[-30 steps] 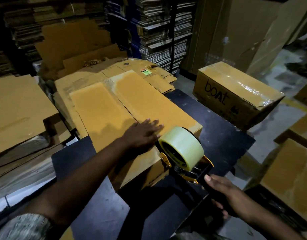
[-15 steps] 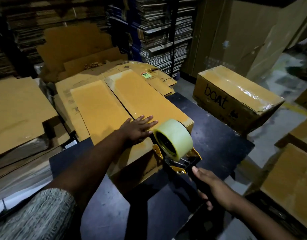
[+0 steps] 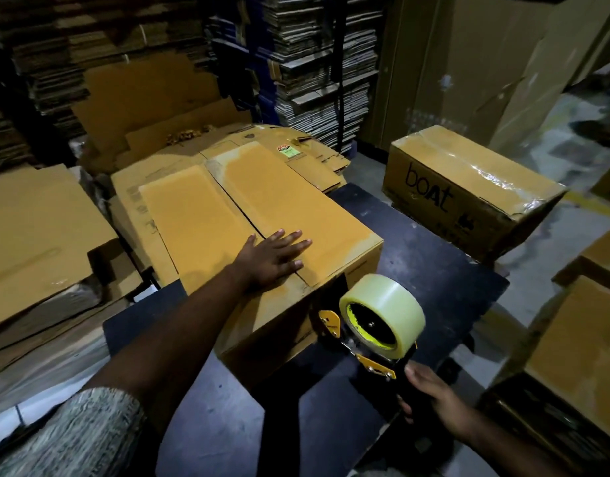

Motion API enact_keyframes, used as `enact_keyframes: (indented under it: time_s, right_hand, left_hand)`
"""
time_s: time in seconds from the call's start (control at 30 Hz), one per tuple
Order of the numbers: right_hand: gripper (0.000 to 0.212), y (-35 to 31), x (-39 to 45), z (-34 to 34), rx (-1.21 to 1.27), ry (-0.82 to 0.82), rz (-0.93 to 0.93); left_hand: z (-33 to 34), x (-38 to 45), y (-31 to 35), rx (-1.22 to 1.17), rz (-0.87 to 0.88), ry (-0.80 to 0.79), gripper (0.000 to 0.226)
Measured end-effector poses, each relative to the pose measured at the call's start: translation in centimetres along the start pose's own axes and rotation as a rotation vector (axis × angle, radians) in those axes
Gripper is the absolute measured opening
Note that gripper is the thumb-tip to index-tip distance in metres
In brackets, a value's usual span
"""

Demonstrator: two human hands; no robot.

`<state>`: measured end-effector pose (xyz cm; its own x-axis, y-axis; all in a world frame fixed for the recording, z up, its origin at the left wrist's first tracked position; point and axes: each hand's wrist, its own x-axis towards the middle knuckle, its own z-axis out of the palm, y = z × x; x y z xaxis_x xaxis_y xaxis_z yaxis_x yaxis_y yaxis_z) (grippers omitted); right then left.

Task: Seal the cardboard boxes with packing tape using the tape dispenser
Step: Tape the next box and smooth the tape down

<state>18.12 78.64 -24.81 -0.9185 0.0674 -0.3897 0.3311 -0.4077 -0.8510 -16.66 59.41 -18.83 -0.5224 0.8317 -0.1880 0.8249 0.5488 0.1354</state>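
A long cardboard box (image 3: 296, 208) lies on a dark table (image 3: 451, 280), its two top flaps closed with the seam running away from me. My left hand (image 3: 274, 258) rests flat across the seam near the box's near end, fingers straight. My right hand (image 3: 431, 395) grips the black handle of a yellow tape dispenser (image 3: 369, 339) that carries a roll of clear tape (image 3: 382, 315). The dispenser's front sits against the near end face of the box, below the top edge.
A taped box printed "boAt" (image 3: 468, 187) stands at the right of the table. More boxes (image 3: 579, 339) stand at the far right. Flattened cartons (image 3: 38, 232) lie at the left and behind, and stacks of flat cardboard (image 3: 317, 63) fill the shelves at the back.
The dispenser has dropped from the box's top edge to its near end face. My left hand has slid a little further up the seam.
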Motion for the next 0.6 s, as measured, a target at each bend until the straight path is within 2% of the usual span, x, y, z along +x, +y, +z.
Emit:
enact_keyframes:
  time_s: [0.1,0.2,0.23,0.33,0.47,0.53,0.6]
  right_hand:
    - [0.057,1.2,0.6,-0.3,0.059,0.042,-0.007]
    - [0.064,1.6,1.1,-0.4,0.051,0.132,-0.003]
    - [0.064,1.7,1.2,-0.2,0.055,0.146,-0.007]
    - [0.060,1.3,1.3,0.5,0.107,0.136,-0.028]
    - [0.040,0.8,1.0,0.9,0.077,0.111,-0.025]
    - [0.047,0.8,0.8,0.7,-0.002,0.097,-0.040]
    - [0.071,1.0,0.7,0.6,-0.002,0.091,-0.078]
  left_hand:
    - [-0.3,-0.3,1.5,-0.055,0.016,0.126,0.052]
    - [0.4,-0.8,4.4,-0.147,0.153,0.488,0.034]
    - [0.8,-0.9,5.2,-0.205,0.171,0.543,0.029]
    - [1.6,-1.4,6.6,-0.274,0.209,0.360,0.023]
    - [1.4,-1.0,6.6,-0.096,0.262,0.178,0.028]
    - [1.2,-0.7,7.1,0.009,0.279,0.085,0.030]
    - [1.0,-0.7,7.5,0.025,0.274,0.045,0.025]
